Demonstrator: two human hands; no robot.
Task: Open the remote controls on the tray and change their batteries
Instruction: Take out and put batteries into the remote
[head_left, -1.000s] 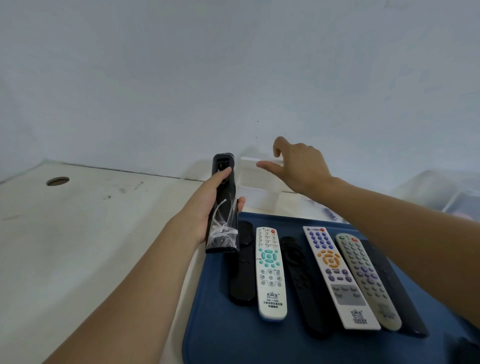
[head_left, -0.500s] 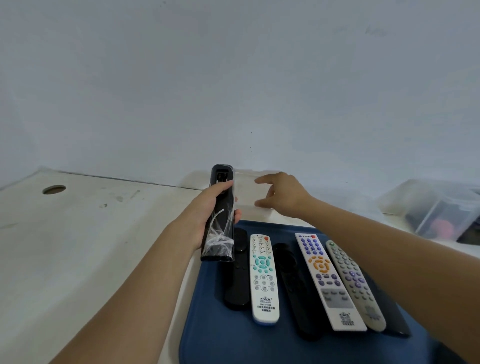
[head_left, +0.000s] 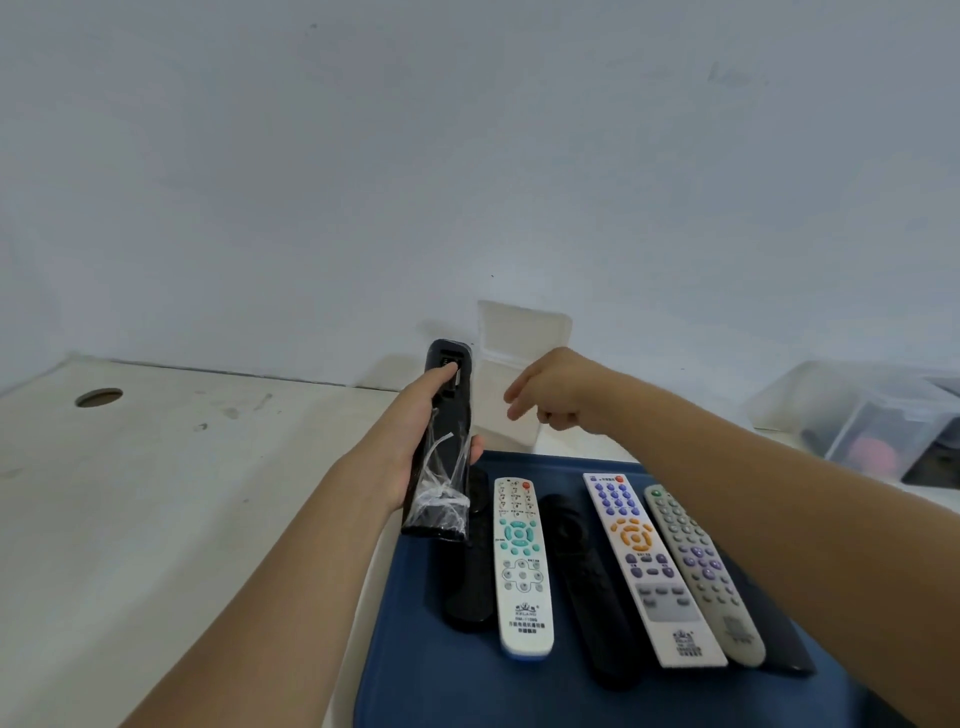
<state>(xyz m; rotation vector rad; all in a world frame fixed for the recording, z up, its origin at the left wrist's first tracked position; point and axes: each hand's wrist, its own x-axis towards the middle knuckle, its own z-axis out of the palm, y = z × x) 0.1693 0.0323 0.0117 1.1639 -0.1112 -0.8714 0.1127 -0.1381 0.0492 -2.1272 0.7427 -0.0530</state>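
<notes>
Above the tray (head_left: 426, 675), black remote (head_left: 441, 447) upright in left hand (head_left: 410, 431).

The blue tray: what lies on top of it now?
On the blue tray lie two white remotes, a grey remote and black remotes. The right forearm covers the tray's right part.

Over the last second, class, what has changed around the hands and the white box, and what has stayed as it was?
The white box's lid has swung up and now stands open against the wall. The right hand, earlier reaching over the closed box, has dropped lower in front of the box with its fingers curled. The left hand still grips the black remote upright. The remotes on the blue tray have not moved.
</notes>
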